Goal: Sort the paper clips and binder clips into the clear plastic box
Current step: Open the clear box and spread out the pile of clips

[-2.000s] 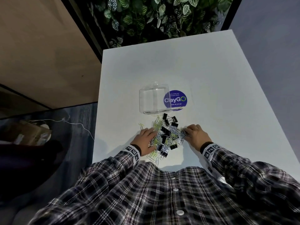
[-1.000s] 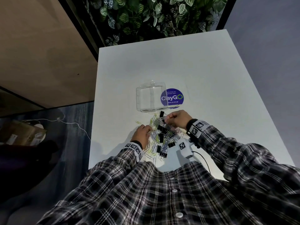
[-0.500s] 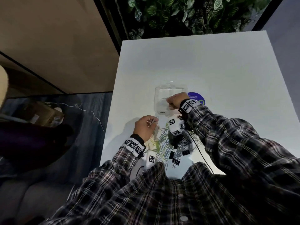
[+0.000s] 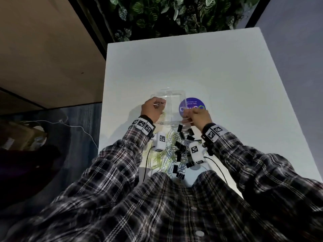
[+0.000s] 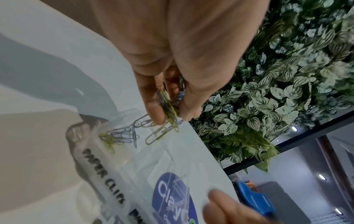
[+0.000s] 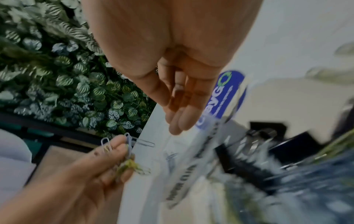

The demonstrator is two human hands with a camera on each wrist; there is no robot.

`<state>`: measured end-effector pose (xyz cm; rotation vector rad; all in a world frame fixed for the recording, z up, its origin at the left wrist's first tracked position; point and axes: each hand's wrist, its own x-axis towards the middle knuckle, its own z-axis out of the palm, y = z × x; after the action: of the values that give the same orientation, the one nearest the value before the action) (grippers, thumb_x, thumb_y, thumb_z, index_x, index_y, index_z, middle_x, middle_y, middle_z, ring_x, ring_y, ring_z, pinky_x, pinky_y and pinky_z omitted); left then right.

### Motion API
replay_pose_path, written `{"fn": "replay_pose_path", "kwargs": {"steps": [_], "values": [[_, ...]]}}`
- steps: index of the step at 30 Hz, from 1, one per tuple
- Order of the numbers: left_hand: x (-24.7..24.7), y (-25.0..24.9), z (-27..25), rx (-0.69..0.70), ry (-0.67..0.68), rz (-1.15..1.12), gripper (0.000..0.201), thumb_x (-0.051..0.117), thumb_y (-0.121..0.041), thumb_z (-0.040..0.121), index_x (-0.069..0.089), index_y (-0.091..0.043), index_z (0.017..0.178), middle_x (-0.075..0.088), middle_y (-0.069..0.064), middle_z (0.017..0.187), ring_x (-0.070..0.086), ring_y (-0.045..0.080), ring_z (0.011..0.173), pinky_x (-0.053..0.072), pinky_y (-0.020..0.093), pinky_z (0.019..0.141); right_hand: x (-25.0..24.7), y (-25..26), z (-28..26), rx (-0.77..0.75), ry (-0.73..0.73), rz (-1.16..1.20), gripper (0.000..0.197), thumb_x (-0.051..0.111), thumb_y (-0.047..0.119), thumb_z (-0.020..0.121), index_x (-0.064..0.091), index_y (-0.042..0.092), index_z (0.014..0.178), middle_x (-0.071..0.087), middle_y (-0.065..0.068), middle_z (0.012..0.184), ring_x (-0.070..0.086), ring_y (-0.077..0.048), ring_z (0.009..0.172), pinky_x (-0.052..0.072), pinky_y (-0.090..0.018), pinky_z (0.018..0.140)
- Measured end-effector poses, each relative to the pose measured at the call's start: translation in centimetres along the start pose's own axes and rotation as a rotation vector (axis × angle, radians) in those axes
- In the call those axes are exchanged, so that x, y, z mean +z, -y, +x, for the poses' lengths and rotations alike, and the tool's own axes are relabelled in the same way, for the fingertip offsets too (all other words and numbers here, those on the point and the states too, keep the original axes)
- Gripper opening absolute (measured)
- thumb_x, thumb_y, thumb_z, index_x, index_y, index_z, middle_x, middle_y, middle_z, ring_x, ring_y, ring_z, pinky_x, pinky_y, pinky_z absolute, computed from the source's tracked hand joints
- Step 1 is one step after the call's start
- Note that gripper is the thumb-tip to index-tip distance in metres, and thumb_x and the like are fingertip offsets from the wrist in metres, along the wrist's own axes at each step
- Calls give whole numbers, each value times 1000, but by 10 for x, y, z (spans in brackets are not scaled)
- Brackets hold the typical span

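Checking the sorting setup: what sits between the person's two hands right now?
In the head view, the clear plastic box lies between the left hand, which pinches paper clips, and the right hand.

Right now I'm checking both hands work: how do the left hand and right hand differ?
The left hand pinches a bunch of paper clips over the clear box; the right hand looks empty. The left's fingers curl; the right's lie straight. Both hover at the box.
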<state>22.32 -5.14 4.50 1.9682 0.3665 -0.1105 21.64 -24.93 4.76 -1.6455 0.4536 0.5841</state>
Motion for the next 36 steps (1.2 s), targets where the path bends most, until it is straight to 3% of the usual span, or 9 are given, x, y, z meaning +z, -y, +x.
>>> {"fn": "replay_pose_path", "kwargs": {"steps": [4, 7, 10, 13, 16, 20, 25, 29, 36], "values": [[16, 0, 15, 0, 129, 267, 18, 64, -20, 87, 70, -22, 103, 68, 0, 112, 63, 16, 96, 48, 22, 86, -42, -38, -18, -40, -176, -126, 20, 55, 2, 90, 70, 5, 102, 72, -13, 91, 63, -19, 65, 51, -18, 51], [20, 2, 4, 109, 188, 530, 25, 56, -17, 89, 64, -19, 112, 55, 7, 129, 51, 27, 118, 39, 27, 98, -64, -63, -20, -107, -215, -355, 17, 60, 11, 87, 72, 18, 96, 75, -2, 94, 68, -13, 79, 54, -25, 79], [30, 7, -31, 227, 178, 580, 24, 55, -19, 90, 61, -22, 114, 52, 3, 132, 45, 25, 124, 39, 38, 107, -68, -76, -26, -127, -97, -548, 17, 58, 17, 87, 70, 23, 98, 71, 4, 91, 66, -16, 83, 50, -22, 75], [43, 20, -76, 189, 393, 595, 20, 59, -31, 89, 58, -31, 109, 57, -6, 120, 57, 15, 107, 50, 40, 97, -60, -89, -30, -145, 8, -841, 29, 61, 18, 79, 67, 23, 107, 60, 6, 94, 59, -18, 89, 47, -27, 80], [51, 40, -105, 211, 543, 673, 31, 61, -35, 86, 49, -36, 114, 55, -10, 111, 55, 12, 100, 51, 33, 88, -57, -100, -33, -179, -121, -827, 32, 61, 16, 76, 65, 23, 108, 55, 3, 99, 61, -21, 93, 50, -29, 79], [51, 58, -118, 268, 472, 694, 37, 63, -30, 85, 44, -34, 116, 53, -6, 118, 52, 16, 103, 50, 33, 85, -64, -108, -40, -211, -233, -816, 32, 61, 17, 74, 62, 21, 106, 52, -4, 109, 58, -27, 98, 52, -35, 78], [46, 64, -118, 207, 393, 581, 29, 69, -28, 83, 48, -30, 102, 60, -6, 103, 60, 16, 87, 51, 29, 74, -64, -121, -54, -297, -53, -984, 38, 61, 19, 78, 58, 21, 116, 49, -3, 112, 53, -25, 102, 41, -28, 76], [43, 67, -118, 128, 346, 457, 25, 73, -19, 79, 52, -28, 87, 62, -4, 86, 60, 14, 74, 51, 28, 70, -55, -132, -63, -432, 40, -1044, 49, 61, 19, 73, 53, 23, 121, 49, -3, 111, 54, -27, 99, 49, -33, 72], [31, 57, -121, 52, 356, 339, 24, 66, -17, 85, 50, -28, 100, 61, -4, 82, 60, 16, 69, 51, 28, 65, -47, -141, -64, -523, 44, -1184, 48, 56, 27, 88, 50, 24, 135, 54, -7, 114, 52, -27, 105, 51, -38, 78]]}}
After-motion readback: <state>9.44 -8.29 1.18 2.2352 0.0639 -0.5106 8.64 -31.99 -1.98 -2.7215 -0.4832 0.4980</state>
